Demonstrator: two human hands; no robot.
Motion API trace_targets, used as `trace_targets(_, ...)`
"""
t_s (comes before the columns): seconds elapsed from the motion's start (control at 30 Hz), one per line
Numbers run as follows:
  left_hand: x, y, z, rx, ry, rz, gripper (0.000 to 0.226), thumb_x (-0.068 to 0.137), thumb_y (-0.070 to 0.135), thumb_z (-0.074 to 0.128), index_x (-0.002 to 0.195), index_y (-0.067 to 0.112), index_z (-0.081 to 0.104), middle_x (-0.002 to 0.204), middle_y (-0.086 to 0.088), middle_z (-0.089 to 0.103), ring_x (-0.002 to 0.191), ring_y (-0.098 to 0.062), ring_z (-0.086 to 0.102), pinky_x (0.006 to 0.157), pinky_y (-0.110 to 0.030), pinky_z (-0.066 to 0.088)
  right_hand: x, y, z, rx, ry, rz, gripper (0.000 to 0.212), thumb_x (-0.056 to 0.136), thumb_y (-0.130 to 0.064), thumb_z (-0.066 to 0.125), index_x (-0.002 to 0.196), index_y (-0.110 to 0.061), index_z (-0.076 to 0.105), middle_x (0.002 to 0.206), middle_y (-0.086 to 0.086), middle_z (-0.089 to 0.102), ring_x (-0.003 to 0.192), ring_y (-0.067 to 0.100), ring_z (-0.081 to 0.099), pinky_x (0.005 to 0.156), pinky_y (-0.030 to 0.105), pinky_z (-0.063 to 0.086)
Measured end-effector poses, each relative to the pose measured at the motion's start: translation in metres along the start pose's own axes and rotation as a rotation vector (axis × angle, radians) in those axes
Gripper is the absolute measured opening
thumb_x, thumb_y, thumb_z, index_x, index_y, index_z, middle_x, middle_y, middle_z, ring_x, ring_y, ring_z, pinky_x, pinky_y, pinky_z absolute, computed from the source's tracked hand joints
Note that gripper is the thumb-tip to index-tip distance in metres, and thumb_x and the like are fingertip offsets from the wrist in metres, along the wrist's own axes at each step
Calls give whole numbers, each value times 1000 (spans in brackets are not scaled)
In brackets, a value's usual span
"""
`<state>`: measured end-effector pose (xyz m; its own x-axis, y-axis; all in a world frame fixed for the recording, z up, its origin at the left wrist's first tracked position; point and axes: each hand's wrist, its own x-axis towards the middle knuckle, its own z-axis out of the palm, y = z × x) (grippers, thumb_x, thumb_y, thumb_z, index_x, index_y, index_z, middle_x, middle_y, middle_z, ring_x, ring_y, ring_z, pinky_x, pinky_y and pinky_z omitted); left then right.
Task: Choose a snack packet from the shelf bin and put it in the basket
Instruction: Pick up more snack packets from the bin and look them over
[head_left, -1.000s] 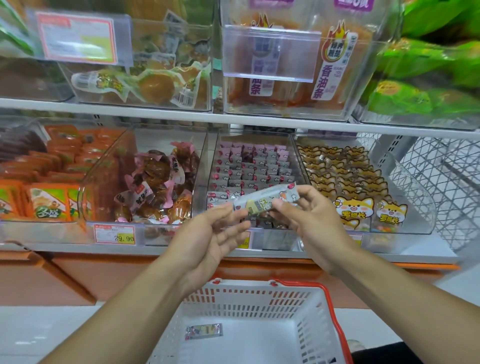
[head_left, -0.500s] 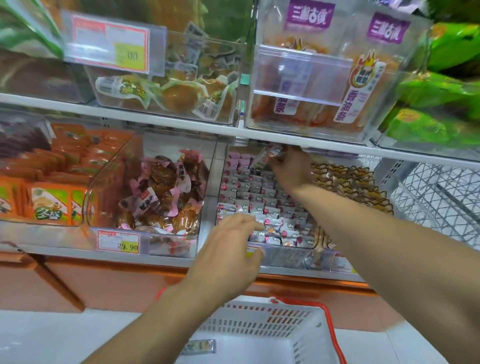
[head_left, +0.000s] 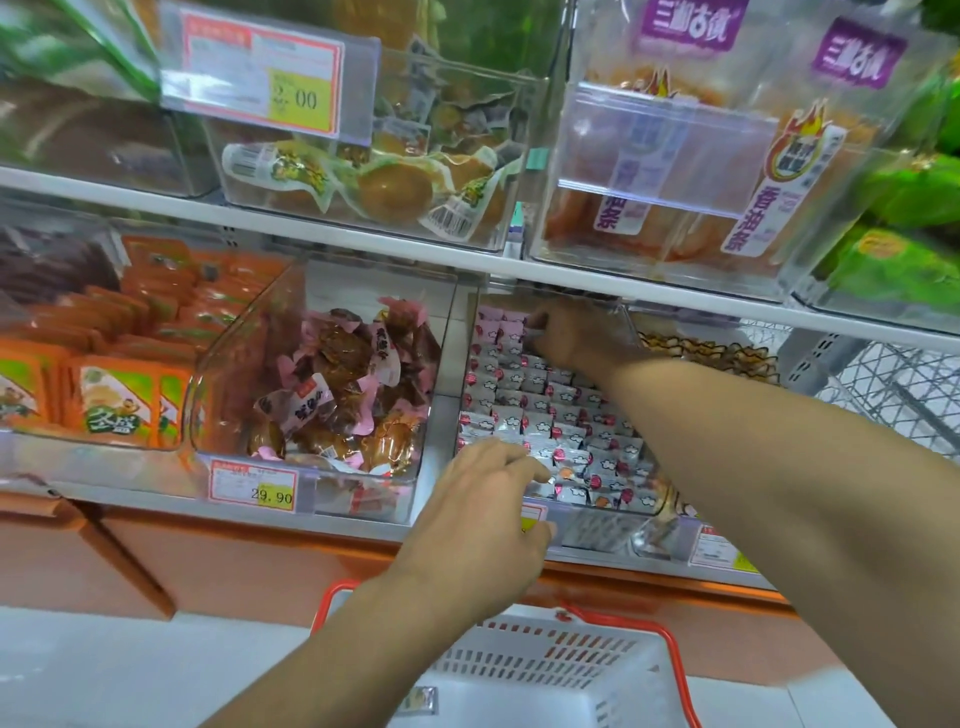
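Right hand (head_left: 571, 338) fingertips buried among pink packets (head_left: 540, 415) at the bin's back, grasp unreadable, basket (head_left: 545, 670) cut off by bottom edge, price tag (head_left: 530, 519) behind left hand (head_left: 483, 519)

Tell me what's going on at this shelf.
A person is picking snacks. The right hand reaches deep into the clear bin of small pink-and-silver packets, its fingers hidden among them. The left hand hovers at the bin's front edge. The white basket waits below, one packet already inside.
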<state>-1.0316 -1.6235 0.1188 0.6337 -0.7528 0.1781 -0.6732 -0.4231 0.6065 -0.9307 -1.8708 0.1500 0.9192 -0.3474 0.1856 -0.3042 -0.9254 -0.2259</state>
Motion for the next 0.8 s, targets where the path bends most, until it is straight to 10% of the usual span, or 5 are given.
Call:
trace_targets(0.3, 0, -2, -1, -12, -5, -5, 49, 95, 38, 67, 141, 35, 51, 148, 18, 39, 142, -1, 21, 106, -14, 5, 11, -5, 13, 97, -10, -12, 25, 98, -18, 61, 121, -19, 71, 130, 5, 69, 116, 26, 65, 103, 40, 51)
trace_targets(0.57, 1, -1, -8, -20, 18, 27, 45, 96, 35, 66, 139, 31, 53, 145, 16, 41, 136, 2, 20, 94, 4, 2, 5, -15, 9, 318, 277, 209, 24, 107, -19, 47, 110, -3, 64, 93, 5, 63, 80, 16, 55, 65, 18, 40)
trace_targets(0.8, 0, 5, -14, -114, 89, -71, 41, 96, 34, 67, 135, 34, 54, 137, 19, 48, 131, -1, 38, 105, -16, 26, -51, -30, -29, 837, 478, 459, 22, 89, -9, 75, 104, -9, 60, 117, 8, 68, 94, 18, 59, 58, 2, 44)
